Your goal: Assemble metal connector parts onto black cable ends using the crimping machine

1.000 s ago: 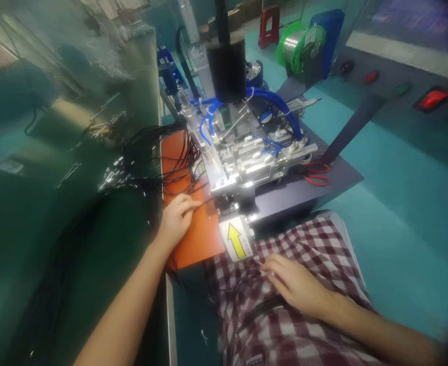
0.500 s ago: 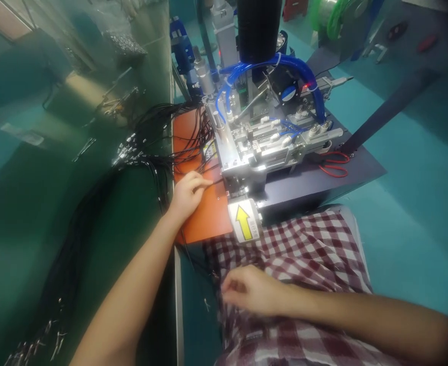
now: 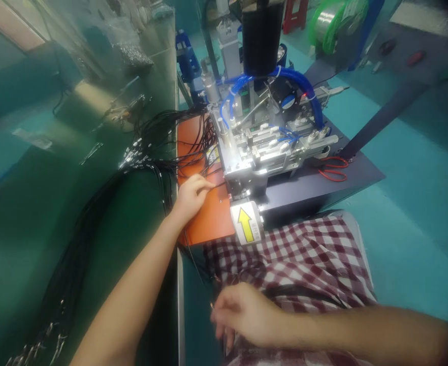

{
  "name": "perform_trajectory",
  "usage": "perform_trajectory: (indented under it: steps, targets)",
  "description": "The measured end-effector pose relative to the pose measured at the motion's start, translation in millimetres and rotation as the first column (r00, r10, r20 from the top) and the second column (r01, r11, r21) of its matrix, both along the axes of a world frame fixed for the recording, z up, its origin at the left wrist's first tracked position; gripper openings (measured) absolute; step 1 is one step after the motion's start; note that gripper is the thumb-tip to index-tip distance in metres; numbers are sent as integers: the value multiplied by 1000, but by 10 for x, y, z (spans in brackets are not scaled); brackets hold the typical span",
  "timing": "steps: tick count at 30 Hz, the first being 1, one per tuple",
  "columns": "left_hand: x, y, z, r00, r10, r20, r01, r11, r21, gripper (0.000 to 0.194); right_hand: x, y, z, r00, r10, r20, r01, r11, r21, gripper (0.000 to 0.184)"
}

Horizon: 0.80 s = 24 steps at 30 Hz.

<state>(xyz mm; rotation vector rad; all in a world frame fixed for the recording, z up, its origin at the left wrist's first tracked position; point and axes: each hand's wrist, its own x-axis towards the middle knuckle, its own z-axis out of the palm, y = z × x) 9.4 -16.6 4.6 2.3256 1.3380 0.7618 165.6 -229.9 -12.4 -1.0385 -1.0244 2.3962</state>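
My left hand (image 3: 193,195) rests over the orange plate (image 3: 212,223), thumb and forefinger pinched on a thin black cable (image 3: 219,184) whose far end enters the front of the metal machine (image 3: 243,175). Over my lap, my right hand (image 3: 243,312) is closed with curled fingers; a small copper-coloured tip (image 3: 211,305) shows at them, but what they hold is not clear. Many black cables (image 3: 193,152) with pale ends run across the plate's far part toward the machine. A white cover with a yellow arrow (image 3: 246,223) sits at the machine's near corner.
On the green table (image 3: 105,244) at left lie a long black cable bundle (image 3: 75,239) and loose metal-tipped pieces (image 3: 92,152). Blue hoses (image 3: 296,76) arch over the machine. A dark post (image 3: 387,117) and a green spool (image 3: 328,25) stand at right. Checkered cloth (image 3: 315,244) covers my lap.
My right hand has moved lower and nearer to me, and a dark strip now shows behind its wrist. My left hand keeps its pinch at the machine. The view has shifted slightly.
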Motion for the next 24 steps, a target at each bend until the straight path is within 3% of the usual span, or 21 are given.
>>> perform_trajectory:
  steps: [2,3,5,8,10,12,13,15,18,21,24]
  targets:
    - [11,4,22,1000,-3,-18,3,1000,-5,19,170,90,214,992,15,128,-39,983,181,11]
    - [17,6,36,1000,0,-26,-1,1000,-5,19,262,148,334,977,-6,213,-74,929,363,11]
    - [29,-4,82,999,19,-41,-19,1000,1,18,432,277,554,937,-109,332,-142,749,647,14]
    - [56,-135,245,997,65,-52,-64,998,27,15,615,463,736,893,-227,388,-197,579,791,19]
    - [92,-348,418,995,97,-38,-95,993,64,13,694,567,747,890,-283,358,-159,544,824,20]
    - [149,-641,600,996,87,-16,-86,995,54,15,754,646,709,897,-313,312,-80,580,811,21]
    - [185,-798,677,1000,1,-4,-2,998,-56,17,782,675,684,902,-315,295,-36,625,780,22]
    - [265,-1079,777,988,-150,-32,134,945,-298,24,834,716,643,920,-297,256,51,738,673,22]
    - [382,-1332,780,985,-164,47,167,872,-461,23,894,736,612,956,-249,152,145,858,493,21]
    - [477,-1386,682,981,-85,172,168,811,-560,21,916,727,595,966,-229,121,159,892,423,21]
    - [541,-1349,580,977,-36,211,161,776,-610,17,920,720,559,954,-242,178,144,889,434,21]
